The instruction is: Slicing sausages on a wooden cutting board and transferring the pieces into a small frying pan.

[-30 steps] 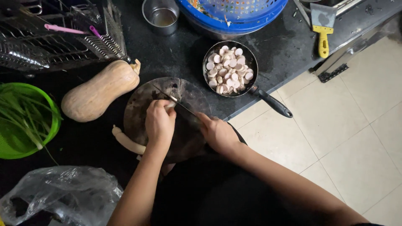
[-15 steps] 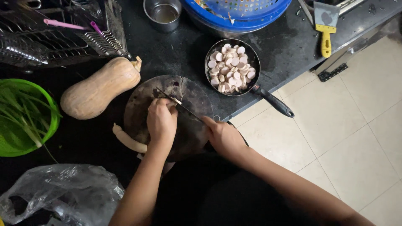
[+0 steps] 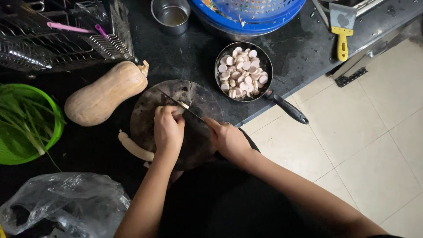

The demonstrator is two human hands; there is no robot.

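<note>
Little had shifted since the earlier frames: the left hand (image 3: 168,131) stayed curled over the sausage piece (image 3: 182,105) on the round dark cutting board (image 3: 150,101), and the knife (image 3: 180,104) lay at much the same slant across the board, its blade touching the pale cut end just past the fingertips. The right hand (image 3: 229,139) remained closed around the knife's handle at the board's near right edge, the handle itself hidden inside the grip. The left hand's fingers were bent down and pressed on the piece, so most of it was covered.

A whole peeled sausage (image 3: 134,147) still lay at the board's left edge, partly under the left wrist. Just right of the board sat the small black-handled pan (image 3: 264,66) filled with pale round slices (image 3: 242,72). A butternut squash (image 3: 105,92) rested on the dark worktop (image 3: 299,44) beside the board's upper left. Further left stood a green bowl (image 3: 55,114) of green stalks, with a crumpled clear plastic bag (image 3: 61,202) below it. Along the far side were a wire dish rack (image 3: 66,39), a steel cup (image 3: 171,15), a blue basket (image 3: 251,17) and a yellow-handled scraper (image 3: 342,31).
</note>
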